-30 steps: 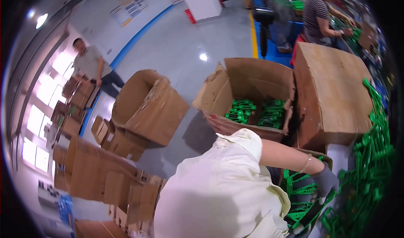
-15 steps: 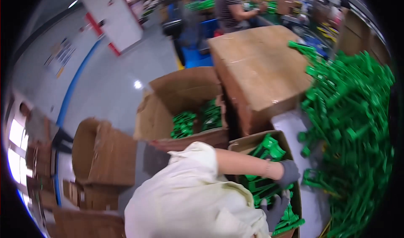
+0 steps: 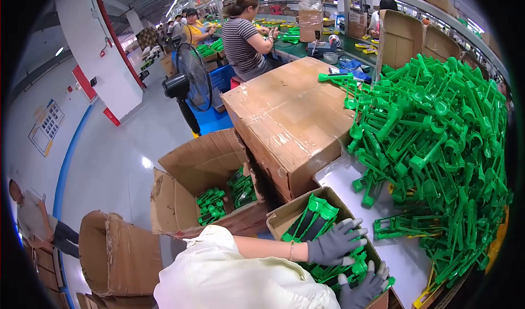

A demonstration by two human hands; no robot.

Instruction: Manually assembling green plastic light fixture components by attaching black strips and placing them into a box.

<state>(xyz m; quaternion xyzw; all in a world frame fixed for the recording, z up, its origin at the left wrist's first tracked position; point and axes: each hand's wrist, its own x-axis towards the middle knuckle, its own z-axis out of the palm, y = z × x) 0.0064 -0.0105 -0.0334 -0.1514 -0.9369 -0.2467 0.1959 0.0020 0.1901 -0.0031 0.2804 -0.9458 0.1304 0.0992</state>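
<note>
A heap of green plastic parts (image 3: pixel 437 128) fills the right side of the frame, and a closed carton (image 3: pixel 287 117) stands just left of it. A wide, open-topped box (image 3: pixel 178 180) with more green pieces sits left of centre. The smaller box (image 3: pixel 292 210) is at lower centre, close against the carton, and the packed green pieces (image 3: pixel 311 219) lie inside it, under and around both hands.

The uppermost packed pieces slant lengthwise from upper right to lower left, their near ends just above the left hand (image 3: pixel 334 243); that hand is clearly the nearer. It lies palm down across the box, fingers spread and pointing right, so it crosses their length rather than following it. The right hand (image 3: pixel 363 288), lower in the frame, rests with spread fingers over the box's lower right end. Neither visibly curls around a piece; the palms are hidden.
</note>
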